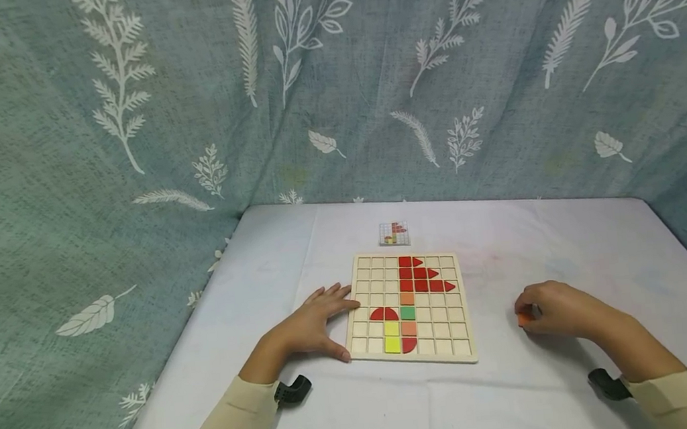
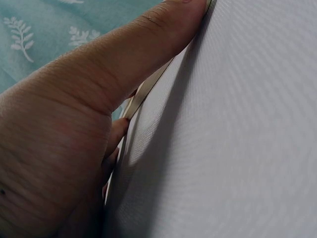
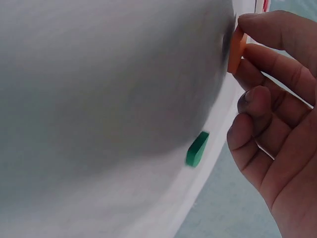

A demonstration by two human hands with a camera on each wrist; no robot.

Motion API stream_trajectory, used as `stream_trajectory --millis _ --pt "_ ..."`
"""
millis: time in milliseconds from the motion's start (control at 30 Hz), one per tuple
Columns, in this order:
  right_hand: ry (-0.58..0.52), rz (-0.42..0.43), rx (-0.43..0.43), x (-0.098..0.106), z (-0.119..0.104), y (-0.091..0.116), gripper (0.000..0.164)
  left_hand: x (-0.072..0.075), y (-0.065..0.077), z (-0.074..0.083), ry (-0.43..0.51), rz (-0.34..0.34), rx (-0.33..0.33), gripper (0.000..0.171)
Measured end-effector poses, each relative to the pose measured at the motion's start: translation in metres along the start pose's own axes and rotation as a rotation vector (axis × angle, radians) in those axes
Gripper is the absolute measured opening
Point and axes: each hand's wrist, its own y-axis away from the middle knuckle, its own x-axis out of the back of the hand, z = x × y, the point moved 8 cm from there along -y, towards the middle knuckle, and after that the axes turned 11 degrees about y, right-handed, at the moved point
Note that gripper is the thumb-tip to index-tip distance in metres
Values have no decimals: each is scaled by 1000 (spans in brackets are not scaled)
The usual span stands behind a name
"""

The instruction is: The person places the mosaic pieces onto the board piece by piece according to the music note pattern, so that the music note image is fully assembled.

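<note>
A wooden grid board (image 1: pixel 440 331) lies on the white table, with red, yellow, green and orange tiles set in some of its squares. My left hand (image 1: pixel 318 321) rests against the board's left edge, fingers spread, thumb by the near corner; the left wrist view shows that thumb (image 2: pixel 143 44) along the rim. To the right of the board, my right hand (image 1: pixel 559 308) pinches an orange tile (image 3: pixel 237 53) between thumb and fingertips, close over the cloth. A green tile (image 3: pixel 197 149) lies on the table near that hand; in the head view the hand hides it.
Just beyond the board lies a small pattern card (image 1: pixel 394 234) printed with a similar grid of colored shapes. White cloth (image 1: pixel 395 406) covers the table. A green leaf-patterned curtain (image 1: pixel 358 92) hangs along the back and the sides.
</note>
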Motion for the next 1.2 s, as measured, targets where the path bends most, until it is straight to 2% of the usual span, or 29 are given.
stream_trajectory --millis 200,500,1033,1200 --pt "28 33 12 4 -15 -17 12 -1 0 0 -10 -1 2 112" --pt "45 25 65 4 -41 -38 12 0 -2 1 -15 -3 6 112" --pt "-24 84 163 1 -85 -67 10 -3 3 1 20 -6 11 109" --pt "-39 119 179 5 -97 -76 9 0 1 1 -2 2 -6 109"
